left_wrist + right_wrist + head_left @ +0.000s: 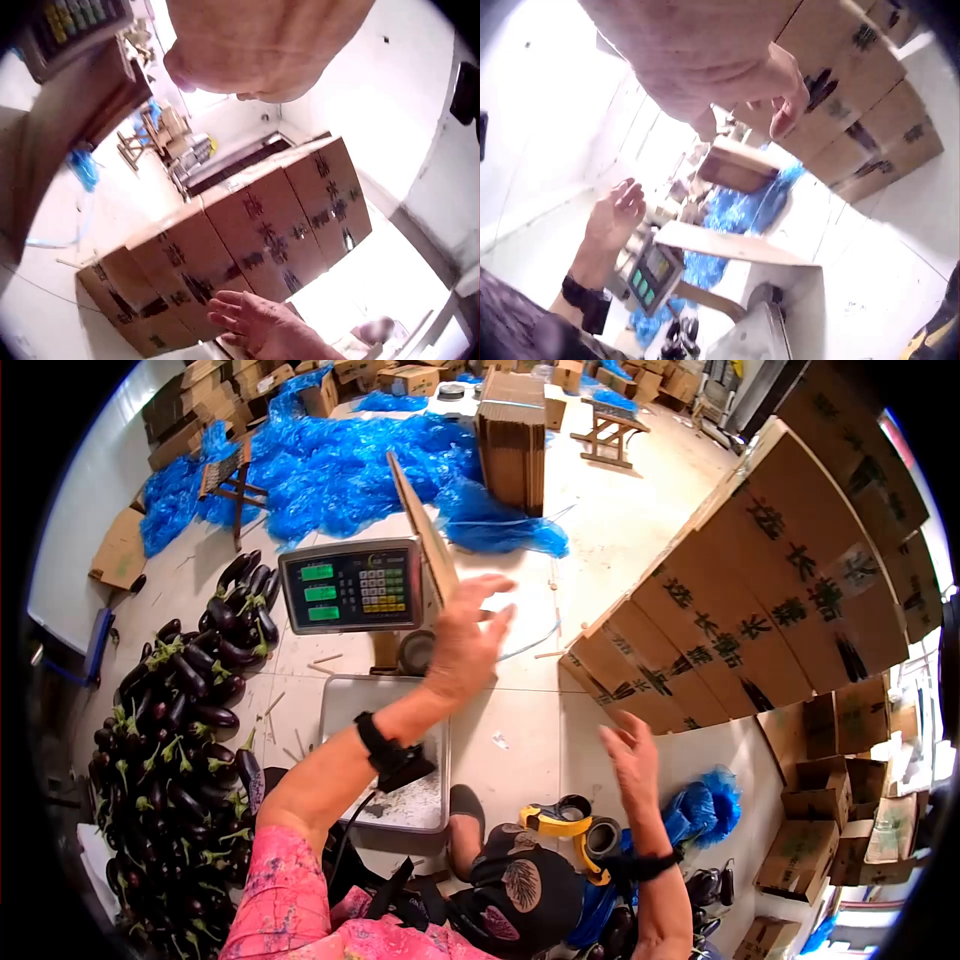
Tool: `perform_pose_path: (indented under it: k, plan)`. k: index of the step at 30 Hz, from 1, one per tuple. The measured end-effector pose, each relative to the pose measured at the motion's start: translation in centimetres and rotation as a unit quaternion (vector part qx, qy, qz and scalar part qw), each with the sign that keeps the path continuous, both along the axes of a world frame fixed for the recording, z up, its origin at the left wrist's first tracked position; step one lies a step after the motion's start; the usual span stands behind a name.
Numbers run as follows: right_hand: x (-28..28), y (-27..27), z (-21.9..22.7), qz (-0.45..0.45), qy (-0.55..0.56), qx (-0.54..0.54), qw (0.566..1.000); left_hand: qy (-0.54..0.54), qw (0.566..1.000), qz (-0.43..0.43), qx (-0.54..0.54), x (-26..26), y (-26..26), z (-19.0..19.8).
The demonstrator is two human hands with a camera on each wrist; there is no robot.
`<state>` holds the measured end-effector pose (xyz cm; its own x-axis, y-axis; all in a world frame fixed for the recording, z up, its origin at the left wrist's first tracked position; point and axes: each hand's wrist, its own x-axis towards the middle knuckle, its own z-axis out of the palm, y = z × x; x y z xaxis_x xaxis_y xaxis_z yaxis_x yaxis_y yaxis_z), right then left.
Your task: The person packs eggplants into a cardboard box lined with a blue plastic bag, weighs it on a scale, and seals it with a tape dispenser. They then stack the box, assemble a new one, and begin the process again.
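My left hand [465,645] is raised beside the scale display [350,585], its fingers spread and holding nothing. Right by it, a cardboard panel [425,530] leans upright behind the display; the flap [727,244] shows in the right wrist view too. The right hand [635,760] hovers before a row of printed cardboard boxes [740,610], fingers loosely apart, with nothing in them. In the left wrist view that hand [266,326] overlaps the boxes' lower edge. Below the display lies the scale's metal platform [437,760].
A large heap of eggplants [185,760] covers the floor at left. Yellow tape dispensers [553,820] lie near the person's knee, with blue plastic [712,805] to their right. Blue film [360,475], a stack of flat cardboard [510,445] and a wooden stool [608,435] are farther off.
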<state>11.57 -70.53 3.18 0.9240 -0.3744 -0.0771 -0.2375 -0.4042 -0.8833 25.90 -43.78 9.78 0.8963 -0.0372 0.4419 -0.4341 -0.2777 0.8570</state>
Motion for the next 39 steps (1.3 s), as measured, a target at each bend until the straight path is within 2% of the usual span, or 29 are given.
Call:
perform_pose_path:
  k: [1,3,4,5,7,10,14,15,17,18,19,21,22,25,27,29,31,32,33,35,36,37,39]
  plan:
    - [1.7,2.9,0.3,0.053,0.005,-0.018,0.998,0.018,0.999,0.042,0.013,0.0,2.2,-0.5]
    - [5.9,7.5,0.6,0.148,-0.043,0.003,0.988,0.04,0.993,0.106,-0.028,0.9,5.1,-1.5]
    - [8.0,9.9,1.1,0.18,-0.066,-0.025,0.981,0.019,0.992,0.118,-0.034,2.1,6.3,-3.1]
    - [10.0,12.0,1.5,0.208,-0.09,-0.056,0.972,0.061,0.99,0.122,-0.037,2.6,7.2,-3.9]
    - [14.2,15.3,-0.4,0.228,-0.211,-0.165,0.936,0.14,0.981,0.125,-0.048,3.4,8.3,-4.6]
    - [17.0,19.0,0.6,0.302,-0.206,-0.211,0.907,0.158,0.981,0.115,-0.01,3.0,8.9,-5.4]
    - [18.7,18.7,-0.2,0.259,-0.138,-0.299,0.908,0.182,0.982,0.049,0.006,2.0,10.3,-6.3]
    - [18.4,17.0,0.0,0.244,-0.139,-0.309,0.908,0.207,0.978,0.019,0.01,1.6,11.0,-6.1]
    - [14.4,13.8,4.8,0.279,-0.045,-0.273,0.92,0.262,0.964,-0.039,0.027,0.2,13.3,-4.7]
    - [12.2,11.6,5.6,0.326,-0.02,-0.257,0.91,0.289,0.954,-0.071,0.032,-0.6,14.3,-4.2]
    - [10.3,10.1,6.1,0.369,0.008,-0.241,0.898,0.287,0.952,-0.074,0.074,-1.2,15.2,-3.9]
    - [7.9,9.9,7.2,0.377,0.088,-0.232,0.892,0.278,0.943,-0.087,0.163,-2.4,16.9,-3.6]
    - [8.3,9.1,4.8,0.355,-0.002,-0.244,0.902,0.263,0.946,-0.092,0.166,-3.0,17.4,-4.0]
    - [10.9,11.7,4.9,0.275,0.116,-0.175,0.938,0.314,0.93,-0.142,0.128,-5.6,17.2,-1.7]
    - [11.3,11.8,2.6,0.261,0.066,-0.169,0.948,0.312,0.928,-0.162,0.121,-7.5,17.7,-0.9]
    - [10.5,11.9,3.7,0.249,0.002,-0.144,0.958,0.284,0.931,-0.184,0.136,-9.2,19.0,0.0]
    - [8.6,11.2,5.6,0.24,-0.071,-0.099,0.963,0.276,0.943,-0.15,0.111,-10.4,20.6,0.7]
    - [7.5,11.4,7.5,0.216,-0.092,-0.108,0.966,0.279,0.948,-0.128,0.083,-10.7,21.5,1.1]
    - [5.8,11.6,9.8,0.211,-0.144,-0.046,0.966,0.283,0.952,-0.106,0.055,-10.8,22.5,1.3]
    - [2.6,12.8,15.7,0.179,-0.213,-0.11,0.954,0.301,0.951,-0.074,-0.021,-10.2,24.9,1.2]
    - [1.4,12.7,17.4,0.18,-0.257,-0.116,0.943,0.282,0.957,-0.046,-0.055,-10.1,25.8,1.6]
    - [-0.2,12.9,19.6,0.166,-0.271,-0.171,0.933,0.262,0.961,-0.017,-0.087,-10.0,26.8,2.2]
    - [-4.2,15.6,24.4,0.151,-0.277,-0.157,0.936,0.236,0.962,0.026,-0.134,-9.8,28.7,3.7]
